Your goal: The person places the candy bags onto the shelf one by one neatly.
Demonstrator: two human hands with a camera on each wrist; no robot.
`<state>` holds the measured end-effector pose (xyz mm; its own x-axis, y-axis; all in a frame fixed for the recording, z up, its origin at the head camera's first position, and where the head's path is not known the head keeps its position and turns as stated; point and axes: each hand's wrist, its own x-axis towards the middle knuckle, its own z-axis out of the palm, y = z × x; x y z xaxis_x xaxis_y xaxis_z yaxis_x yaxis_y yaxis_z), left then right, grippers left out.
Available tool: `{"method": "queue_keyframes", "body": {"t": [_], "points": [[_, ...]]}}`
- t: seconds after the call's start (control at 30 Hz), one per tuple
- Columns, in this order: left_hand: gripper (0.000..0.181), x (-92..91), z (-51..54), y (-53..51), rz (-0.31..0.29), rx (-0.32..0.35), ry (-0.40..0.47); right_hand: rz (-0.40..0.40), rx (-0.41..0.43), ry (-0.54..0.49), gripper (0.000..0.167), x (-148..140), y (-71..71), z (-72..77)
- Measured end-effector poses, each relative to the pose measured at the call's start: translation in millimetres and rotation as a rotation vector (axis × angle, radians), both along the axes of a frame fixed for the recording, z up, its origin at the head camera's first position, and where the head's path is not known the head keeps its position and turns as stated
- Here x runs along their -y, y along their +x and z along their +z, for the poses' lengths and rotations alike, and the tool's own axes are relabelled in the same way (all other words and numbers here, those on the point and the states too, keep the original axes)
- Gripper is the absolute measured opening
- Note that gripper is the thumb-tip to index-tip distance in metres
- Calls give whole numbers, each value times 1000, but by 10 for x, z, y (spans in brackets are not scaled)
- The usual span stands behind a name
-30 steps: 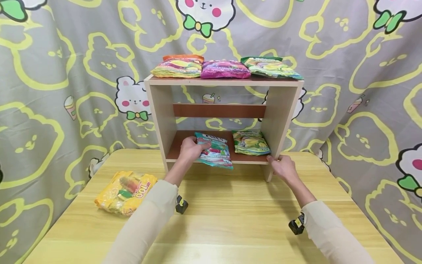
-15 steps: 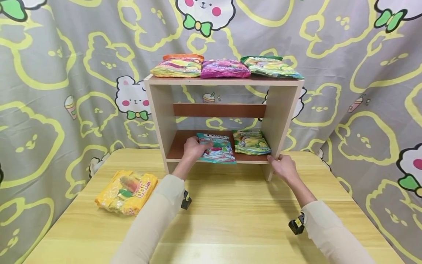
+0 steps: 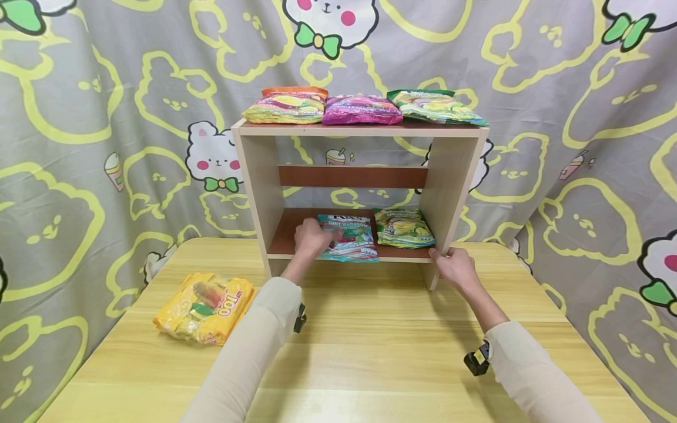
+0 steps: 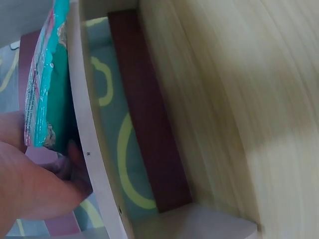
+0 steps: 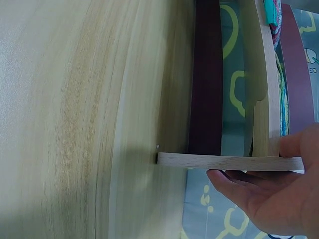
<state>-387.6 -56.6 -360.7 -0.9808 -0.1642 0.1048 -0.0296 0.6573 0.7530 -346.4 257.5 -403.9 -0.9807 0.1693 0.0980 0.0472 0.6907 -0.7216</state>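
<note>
A teal candy bag (image 3: 350,239) lies on the lower board of a small wooden shelf (image 3: 359,131), its front end reaching the board's front edge. My left hand (image 3: 312,237) pinches the bag's left side, thumb on top. In the left wrist view, the fingers (image 4: 75,169) curl beneath the teal bag (image 4: 56,94) beside the board edge. My right hand (image 3: 455,267) grips the shelf's right side panel at the lower board's height. The right wrist view has the thumb inside and the fingers outside this panel (image 5: 224,162). A green-yellow candy bag (image 3: 404,229) lies right of the teal one.
On the shelf top lie an orange-yellow bag (image 3: 288,106), a magenta bag (image 3: 362,110) and a green bag (image 3: 436,107). A yellow candy bag (image 3: 206,308) rests on the wooden table (image 3: 370,364) at the left. A patterned curtain (image 3: 158,176) hangs behind.
My left hand has moved the teal bag slightly right and deeper onto the lower board, and its front end hangs over less. The right hand has stayed on the side panel.
</note>
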Motion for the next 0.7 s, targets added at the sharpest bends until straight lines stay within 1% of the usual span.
{"method": "queue_keyframes", "body": {"t": [0.07,0.13,0.23,0.3,0.4,0.47,0.53,0.6,0.7], "points": [[41,0,-10,-9,8,5,-6,-3,-6,9,50,2,4,-1],[45,6,-31,-22,-1,-22,-64,-6,-6,9,50,5,6,-3],[56,13,-67,-45,-26,-63,-187,-6,-7,8,50,9,10,-3],[60,16,-80,-35,-42,-100,-277,-7,-9,10,50,6,5,-3],[56,6,-79,3,-53,-115,-344,-14,-13,9,49,1,-7,-7],[50,-6,-77,28,-59,-130,-360,-15,-11,11,50,0,-11,-7],[48,-21,-76,39,-59,-148,-375,-15,-2,9,51,1,-11,-7],[51,-39,-72,49,-57,-183,-406,-7,7,10,52,2,-6,-4],[50,-80,-63,67,-58,-254,-502,-4,16,5,52,4,0,5]]}}
